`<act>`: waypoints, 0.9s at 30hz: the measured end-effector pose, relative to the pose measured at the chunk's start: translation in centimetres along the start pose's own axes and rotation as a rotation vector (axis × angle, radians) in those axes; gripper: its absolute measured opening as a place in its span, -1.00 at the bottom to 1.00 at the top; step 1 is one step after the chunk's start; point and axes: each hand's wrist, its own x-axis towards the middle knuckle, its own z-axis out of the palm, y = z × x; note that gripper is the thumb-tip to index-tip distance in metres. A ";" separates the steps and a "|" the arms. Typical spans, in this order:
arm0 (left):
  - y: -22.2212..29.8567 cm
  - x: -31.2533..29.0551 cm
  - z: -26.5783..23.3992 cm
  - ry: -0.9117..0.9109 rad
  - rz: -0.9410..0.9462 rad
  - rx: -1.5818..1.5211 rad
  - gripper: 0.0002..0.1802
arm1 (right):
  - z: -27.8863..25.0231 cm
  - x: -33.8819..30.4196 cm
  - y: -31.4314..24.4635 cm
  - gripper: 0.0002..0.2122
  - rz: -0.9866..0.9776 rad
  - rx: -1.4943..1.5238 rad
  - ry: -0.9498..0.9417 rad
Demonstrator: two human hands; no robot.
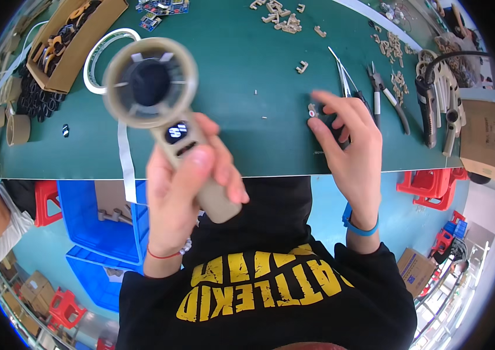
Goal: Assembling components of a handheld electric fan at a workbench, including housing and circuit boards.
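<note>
My left hand [186, 181] is wrapped round the handle of a beige handheld fan [215, 198], raised over the table's near edge. Its round head has a dark centre, slightly blurred, and a small display [176, 132] glows on the neck. My thumb lies on the handle just below that display. Over the table at the right, my right hand [352, 134] has its fingers apart. Between its thumb and index fingertips is a small beige piece [312, 111] with a red and white spot; I see no firm grip on it. Tweezers [341, 70] lie just beyond this hand.
Pliers [389, 96] and a dark pen-like tool [427, 111] lie right on the green table [230, 70]. Small beige parts [285, 22] are scattered at the back. A white tape roll [91, 70] and a cardboard box [55, 49] stand left. Blue bins [104, 233] are below the edge.
</note>
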 end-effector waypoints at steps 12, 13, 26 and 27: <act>-0.4 1.0 2.8 0.077 -0.047 0.093 -0.60 | -0.5 -1.3 -3.4 -0.81 0.093 0.841 -0.379; -0.5 0.9 2.6 0.042 -0.032 0.094 -0.61 | -0.4 -1.4 -3.8 -0.82 0.078 0.836 -0.324; -0.4 0.4 3.1 0.151 -0.039 0.150 -0.56 | 1.4 -1.4 -3.6 -0.78 -0.464 0.229 0.106; -0.4 0.4 2.9 0.147 -0.022 0.163 -0.56 | 1.2 -1.3 -3.4 -0.79 -0.456 0.256 0.065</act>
